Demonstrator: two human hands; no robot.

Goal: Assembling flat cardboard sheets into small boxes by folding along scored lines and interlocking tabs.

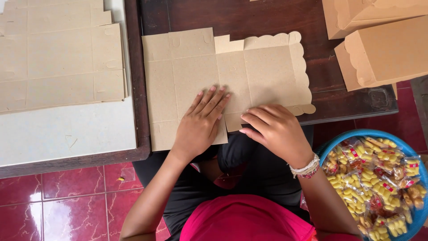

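Observation:
A flat brown cardboard box blank [249, 71] with scored panels and a scalloped right edge lies on the dark wooden table [267, 18]. My left hand [201, 122] presses flat on its lower middle panel, fingers spread. To the right of it, my right hand [274, 129] curls its fingers over the blank's bottom flap at the table's front edge. A beaded bracelet is on my right wrist.
A stack of unfolded blanks [58, 53] rests on a white board [67, 134] at left. Two folded cardboard boxes [383, 49] stand at top right. A blue basket [417, 172] with several clear snack packets [379, 178] sits at lower right on the red tiled floor [67, 201].

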